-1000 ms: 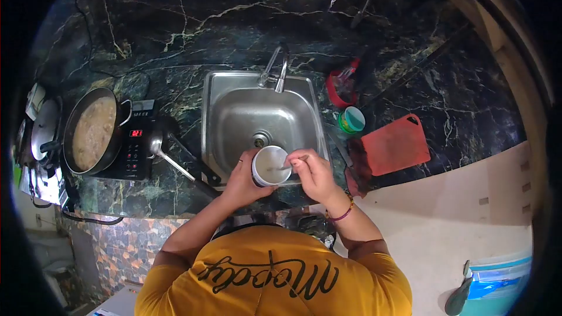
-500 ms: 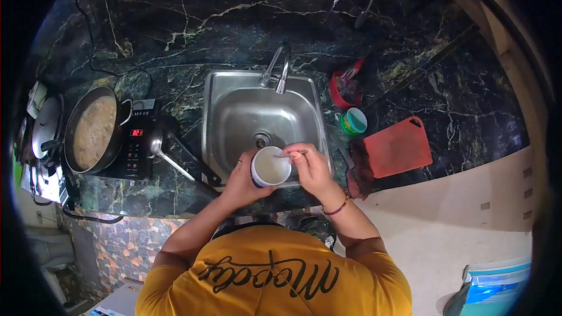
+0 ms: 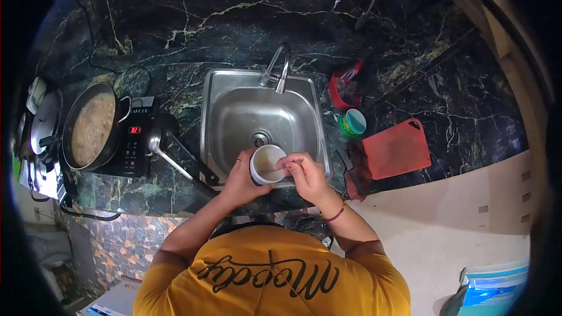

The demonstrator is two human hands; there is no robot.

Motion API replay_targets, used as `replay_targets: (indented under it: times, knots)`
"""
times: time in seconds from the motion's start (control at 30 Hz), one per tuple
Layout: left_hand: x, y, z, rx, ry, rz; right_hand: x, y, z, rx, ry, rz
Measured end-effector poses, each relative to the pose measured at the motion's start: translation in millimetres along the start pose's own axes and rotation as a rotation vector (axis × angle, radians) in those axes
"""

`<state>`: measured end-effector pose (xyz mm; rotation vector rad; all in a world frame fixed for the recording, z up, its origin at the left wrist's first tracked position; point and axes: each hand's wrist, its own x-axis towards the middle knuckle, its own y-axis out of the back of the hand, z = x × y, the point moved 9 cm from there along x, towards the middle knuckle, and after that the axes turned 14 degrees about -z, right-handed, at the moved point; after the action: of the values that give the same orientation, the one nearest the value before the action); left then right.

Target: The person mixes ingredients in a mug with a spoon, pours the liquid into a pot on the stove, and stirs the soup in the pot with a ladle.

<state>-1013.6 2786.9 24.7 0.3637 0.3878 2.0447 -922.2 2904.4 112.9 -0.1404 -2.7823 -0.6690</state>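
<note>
Dark, pale-veined marble counter [image 3: 193, 47] surrounds a steel sink [image 3: 234, 117]; over the sink's near edge, a white cup [image 3: 261, 177] is held by the left hand [image 3: 239, 184], fingers curled around its side; a spoon [image 3: 283, 167] is pinched between the thumb and fingers of the right hand [image 3: 307, 180], its lower end inside the cup. To the left, a pan [image 3: 92, 126] of simmering-looking food is seated on an induction cooker [image 3: 133, 146]; to the right, a green-labelled container [image 3: 352, 122] is placed near a red cutting board [image 3: 397, 149].
</note>
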Motion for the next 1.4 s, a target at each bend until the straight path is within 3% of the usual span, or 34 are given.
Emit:
replay_targets:
  times: [0.1,0.17,0.4,0.5,0.67,0.8,0.93,1.03,1.13,1.2,1.33,1.4]
  knots:
    - [-1,0,0,0.001,-0.04,0.022,-4,4,2,-0.19,-0.016,-0.074]
    - [-1,-2,2,-0.003,-0.048,0.024,-3,9,3,-0.284,0.069,-0.006]
    - [1,-2,2,0.0,-0.067,0.043,-8,-1,-3,-0.116,0.022,-0.052]
    - [0,-2,2,0.015,-0.079,0.048,-5,4,-6,-0.327,0.101,-0.109]
    - [2,-6,5,-0.004,-0.047,0.012,-2,-1,6,-0.084,0.06,-0.033]
    - [-1,-7,0,0.011,-0.065,0.022,-7,2,11,-0.14,-0.04,-0.107]
    - [-1,-9,2,-0.007,-0.074,0.019,3,9,13,-0.207,-0.026,-0.026]
    - [-1,-11,1,-0.014,-0.064,0.004,2,0,5,-0.063,0.044,-0.047]
    - [-1,-12,-4,-0.005,-0.062,0.006,-4,-2,14,0.012,-0.08,-0.139]
    - [-2,-12,-4,-0.01,-0.076,0.013,0,7,9,-0.191,0.027,-0.127]
    - [-2,-15,-2,-0.021,-0.068,-0.021,13,7,-16,-0.182,0.224,-0.189]
    - [-2,-16,2,-0.025,-0.086,-0.032,13,-6,-27,-0.318,0.315,-0.322]
